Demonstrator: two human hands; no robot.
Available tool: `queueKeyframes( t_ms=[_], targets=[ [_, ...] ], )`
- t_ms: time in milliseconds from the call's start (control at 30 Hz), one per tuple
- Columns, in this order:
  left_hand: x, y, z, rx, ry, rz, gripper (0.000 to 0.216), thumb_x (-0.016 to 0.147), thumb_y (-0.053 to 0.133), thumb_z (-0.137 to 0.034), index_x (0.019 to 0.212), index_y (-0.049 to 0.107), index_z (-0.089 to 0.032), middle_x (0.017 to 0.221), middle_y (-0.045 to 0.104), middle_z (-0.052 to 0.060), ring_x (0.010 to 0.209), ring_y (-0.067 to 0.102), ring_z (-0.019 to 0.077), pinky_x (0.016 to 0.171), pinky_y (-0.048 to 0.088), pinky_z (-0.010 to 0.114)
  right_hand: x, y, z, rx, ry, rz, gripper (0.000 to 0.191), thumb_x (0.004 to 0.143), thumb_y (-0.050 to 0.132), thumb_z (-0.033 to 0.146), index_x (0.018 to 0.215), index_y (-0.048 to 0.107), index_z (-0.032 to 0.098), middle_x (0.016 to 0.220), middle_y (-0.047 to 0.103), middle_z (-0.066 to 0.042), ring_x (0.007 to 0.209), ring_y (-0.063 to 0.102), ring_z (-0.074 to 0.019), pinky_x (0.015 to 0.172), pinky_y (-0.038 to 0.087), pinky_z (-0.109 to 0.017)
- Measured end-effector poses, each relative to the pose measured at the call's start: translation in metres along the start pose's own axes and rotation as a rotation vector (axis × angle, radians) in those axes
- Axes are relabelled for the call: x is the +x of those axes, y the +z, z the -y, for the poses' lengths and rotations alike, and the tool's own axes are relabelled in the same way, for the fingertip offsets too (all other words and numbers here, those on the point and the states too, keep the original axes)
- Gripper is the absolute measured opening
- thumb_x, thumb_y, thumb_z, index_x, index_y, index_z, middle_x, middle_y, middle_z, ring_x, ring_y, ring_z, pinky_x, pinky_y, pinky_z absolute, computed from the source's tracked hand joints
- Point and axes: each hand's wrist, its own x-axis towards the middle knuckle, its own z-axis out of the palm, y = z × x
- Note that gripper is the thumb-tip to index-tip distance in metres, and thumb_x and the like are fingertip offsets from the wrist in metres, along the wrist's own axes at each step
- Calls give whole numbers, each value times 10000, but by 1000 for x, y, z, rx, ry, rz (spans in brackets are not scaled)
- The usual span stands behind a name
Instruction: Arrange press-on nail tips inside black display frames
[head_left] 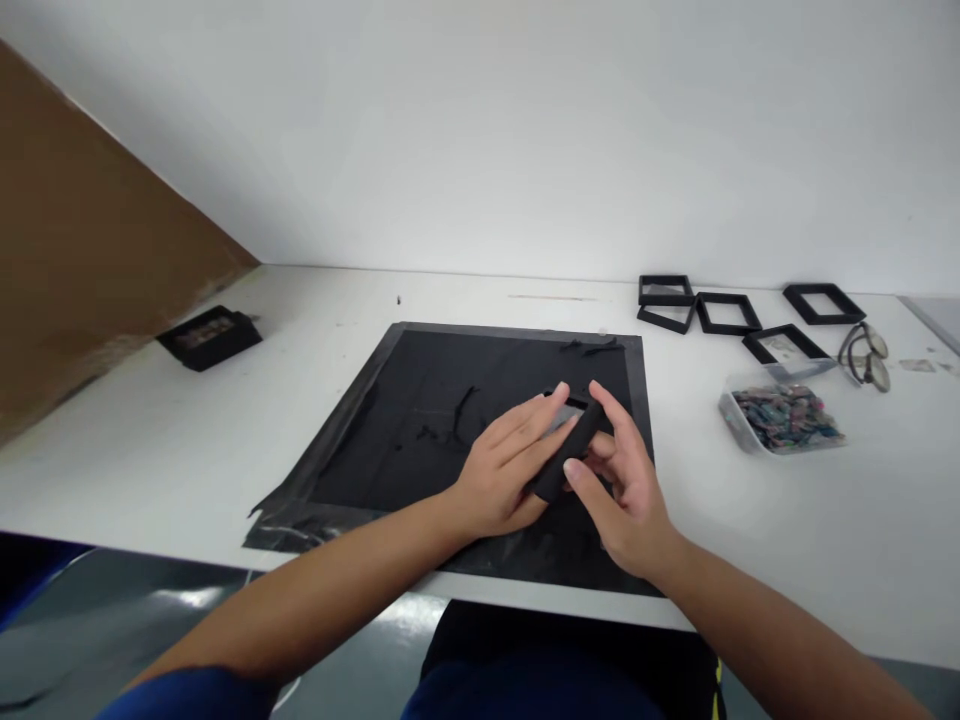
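Note:
Above the right part of a black mat [405, 430], both hands are on a black square frame [564, 462] that is tilted up. My left hand [506, 465] lies along its left side, fingers stretched over the opening, where a greyish clear sheet shows. Gripping the near right edge, my right hand [626, 490] has its thumb on the outer face and its fingers at the far side. The frame's underside and part of its opening are hidden by the hands.
Several black frames [726, 313] lie at the back right, beside a pair of glasses [866, 357]. A clear plastic box [739, 425] holds many small colourful pieces. More dark frames [210, 338] sit at the left by a brown board [90, 220]. Black scraps [465, 405] lie on the mat.

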Motion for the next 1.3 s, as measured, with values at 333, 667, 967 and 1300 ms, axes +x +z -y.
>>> queueKeyframes(
  t_ms=[333, 667, 967, 1300],
  targets=[
    [-1, -16, 18, -295, -31, 162, 1188, 617, 845, -652, 1569, 287, -214, 1626, 327, 199, 1500, 379, 346, 1294, 220, 566, 2, -10, 9, 29, 77, 103, 558, 865, 609, 169, 1372, 411, 292, 750, 644, 56, 665, 629, -121, 695, 558, -323],
    [-4, -11, 14, -519, -234, 363, 1412, 504, 897, -653, 1617, 106, -291, 1438, 578, 161, 1237, 618, 337, 1077, 497, 513, 5, -7, 3, 239, 282, 139, 435, 808, 582, 178, 1215, 441, 241, 702, 523, 81, 546, 420, -59, 536, 376, -227],
    [0, -15, 0, -361, -251, 315, 1381, 536, 843, -724, 1614, 110, -267, 1347, 626, 145, 1153, 635, 309, 1021, 483, 489, 3, -1, 5, 251, 288, 135, 466, 741, 573, 168, 1179, 431, 243, 662, 481, 95, 527, 366, -61, 503, 325, -224],
    [-9, -15, -3, -373, -375, 353, 1466, 468, 819, -790, 1615, 41, -310, 1353, 628, 140, 1187, 649, 332, 1052, 514, 516, 9, -6, 1, 305, 326, 188, 455, 753, 577, 181, 1182, 437, 235, 645, 505, 103, 478, 378, -46, 473, 322, -207]
  ],
)
